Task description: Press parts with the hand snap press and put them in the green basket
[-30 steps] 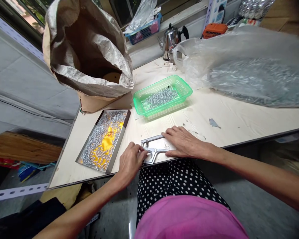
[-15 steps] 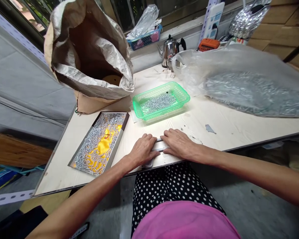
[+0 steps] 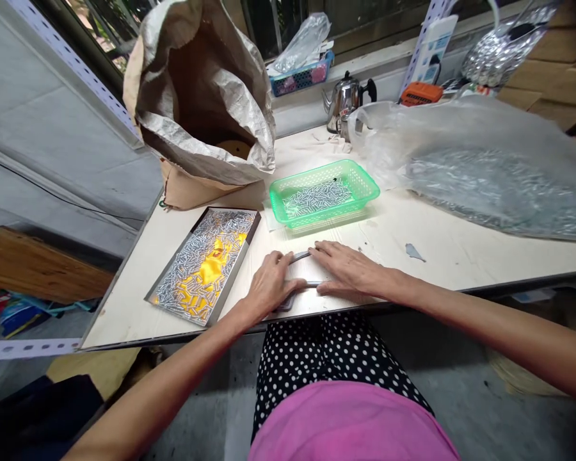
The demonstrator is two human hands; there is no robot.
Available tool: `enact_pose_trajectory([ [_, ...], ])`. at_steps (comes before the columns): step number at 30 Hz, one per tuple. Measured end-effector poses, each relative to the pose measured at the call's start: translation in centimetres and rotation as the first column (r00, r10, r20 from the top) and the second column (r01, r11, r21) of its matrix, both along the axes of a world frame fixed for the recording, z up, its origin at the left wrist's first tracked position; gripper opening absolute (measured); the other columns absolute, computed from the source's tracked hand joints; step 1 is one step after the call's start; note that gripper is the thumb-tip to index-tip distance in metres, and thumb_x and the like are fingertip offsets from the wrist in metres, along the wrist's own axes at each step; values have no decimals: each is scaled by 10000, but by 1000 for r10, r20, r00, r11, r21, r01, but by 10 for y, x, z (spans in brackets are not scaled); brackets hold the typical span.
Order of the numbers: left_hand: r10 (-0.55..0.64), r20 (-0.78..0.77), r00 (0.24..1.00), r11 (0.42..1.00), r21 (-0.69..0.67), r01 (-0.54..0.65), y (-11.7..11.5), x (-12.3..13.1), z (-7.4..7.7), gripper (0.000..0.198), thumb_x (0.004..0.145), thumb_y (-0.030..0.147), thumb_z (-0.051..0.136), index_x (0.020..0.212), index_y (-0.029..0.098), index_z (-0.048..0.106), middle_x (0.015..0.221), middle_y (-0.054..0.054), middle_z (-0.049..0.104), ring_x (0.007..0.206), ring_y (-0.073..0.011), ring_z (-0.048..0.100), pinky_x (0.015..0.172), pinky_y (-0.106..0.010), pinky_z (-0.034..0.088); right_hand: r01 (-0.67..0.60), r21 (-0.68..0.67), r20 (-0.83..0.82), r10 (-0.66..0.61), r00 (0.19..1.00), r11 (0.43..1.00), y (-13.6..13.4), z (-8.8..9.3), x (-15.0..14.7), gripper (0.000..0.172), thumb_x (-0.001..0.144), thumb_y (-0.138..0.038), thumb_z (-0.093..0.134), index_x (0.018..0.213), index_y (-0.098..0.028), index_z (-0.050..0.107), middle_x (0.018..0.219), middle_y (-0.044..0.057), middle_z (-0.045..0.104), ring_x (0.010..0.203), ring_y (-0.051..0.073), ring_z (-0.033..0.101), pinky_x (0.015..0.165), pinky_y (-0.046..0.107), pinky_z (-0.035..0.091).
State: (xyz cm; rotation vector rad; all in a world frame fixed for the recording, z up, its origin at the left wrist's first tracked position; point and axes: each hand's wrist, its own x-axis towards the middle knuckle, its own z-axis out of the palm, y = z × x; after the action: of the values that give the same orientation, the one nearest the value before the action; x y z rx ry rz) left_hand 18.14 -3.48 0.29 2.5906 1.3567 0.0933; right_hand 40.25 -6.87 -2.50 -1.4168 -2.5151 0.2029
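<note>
Both hands grip a flat, pale piece with two thin grey edges (image 3: 312, 283) at the table's front edge. My left hand (image 3: 271, 282) has its fingers on the far edge and its thumb on the near one. On the other side, my right hand (image 3: 348, 269) clasps it the same way. Most of the piece's ends are hidden under the hands. Beneath my left palm a small dark corner of something shows. Left of the hands lies a shallow tray (image 3: 234, 282) of small silvery metal pins, with a yellow bottom showing through. Beyond them stands a green plastic basket (image 3: 324, 218) holding similar pins.
A large paper sack (image 3: 187, 186) stands open at the back left. To the right lies a clear plastic bag (image 3: 499, 186) full of metal pieces. A steel kettle (image 3: 346, 99), an orange box (image 3: 421, 93) and a grey scrap (image 3: 415, 251) are also on the table (image 3: 461, 256).
The piece's two grey edges now appear farther apart, and my fingers and thumbs have spread with them. The view has shifted, so the table's contents sit slightly farther right.
</note>
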Motion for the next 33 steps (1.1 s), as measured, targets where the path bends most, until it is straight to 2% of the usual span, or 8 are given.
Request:
enact_pose_trajectory([
  [4, 293, -82, 953, 954, -35, -296, -18, -25, 5, 395, 891, 507, 527, 838, 150, 690, 971, -110, 618, 957, -240, 575, 775, -305, 437, -23, 2, -33, 23, 999, 1000, -17, -1, -11, 517, 842, -312, 663, 1305, -145, 502, 1244, 157, 538, 1132, 276, 461, 917, 422, 403],
  [8, 391, -195, 900, 891, -166, -423, -21, -33, 6, 327, 783, 490, 629, 738, 172, 691, 867, -95, 667, 838, -221, 603, 656, -264, 381, 4, -31, 11, -3, 1000, 999, -24, -7, -31, 176, 919, -207, 543, 1060, -162, 638, 1003, 93, 591, 932, 221, 480, 783, 336, 389],
  [10, 373, -209, 904, 872, -254, -419, -16, -35, 5, 306, 770, 463, 626, 676, 177, 680, 717, -61, 649, 717, -190, 591, 601, -252, 338, 8, -18, 30, -7, 1000, 1000, -22, -11, -37, 173, 943, -172, 488, 999, -170, 651, 959, 78, 592, 902, 213, 475, 752, 323, 367],
  [15, 292, -148, 945, 795, -512, -326, -7, -40, 8, 368, 725, 406, 650, 462, 173, 541, 416, 38, 412, 471, -110, 413, 511, -243, 257, 58, 27, 24, -59, 998, 998, -17, -16, -34, 176, 954, -182, 487, 1001, -172, 656, 946, 72, 596, 897, 202, 486, 752, 309, 365],
  [22, 363, -121, 924, 751, -549, -367, -12, -30, 3, 472, 767, 447, 602, 395, 185, 476, 358, 15, 420, 436, -122, 440, 522, -247, 314, 74, 87, 17, -76, 997, 993, -19, -20, -30, 178, 940, -163, 500, 1023, -177, 657, 942, 76, 602, 894, 210, 488, 742, 312, 368],
  [24, 334, -147, 931, 773, -523, -360, -10, -32, 2, 407, 771, 409, 606, 447, 177, 521, 415, -2, 494, 471, -130, 477, 529, -246, 316, 87, 94, -9, -87, 996, 992, -20, -23, -29, 184, 945, -183, 496, 1029, -180, 659, 930, 76, 599, 887, 212, 483, 744, 318, 366],
  [28, 336, -87, 938, 895, -282, -346, -13, -45, 2, 218, 791, 332, 606, 657, 164, 648, 668, -39, 658, 637, -161, 561, 567, -252, 318, 107, 98, -94, -98, 991, 989, -20, -32, -22, 205, 963, -202, 461, 1026, -189, 656, 920, 76, 590, 867, 212, 473, 765, 328, 374],
  [33, 200, 104, 974, 976, -109, -188, -30, -60, -8, 199, 913, 294, 503, 876, 173, 656, 918, -58, 667, 814, -172, 612, 715, -260, 416, 86, 45, -217, -74, 973, 995, -19, -36, -12, 233, 984, -231, 416, 1014, -178, 641, 938, 86, 590, 869, 215, 469, 788, 338, 398],
])
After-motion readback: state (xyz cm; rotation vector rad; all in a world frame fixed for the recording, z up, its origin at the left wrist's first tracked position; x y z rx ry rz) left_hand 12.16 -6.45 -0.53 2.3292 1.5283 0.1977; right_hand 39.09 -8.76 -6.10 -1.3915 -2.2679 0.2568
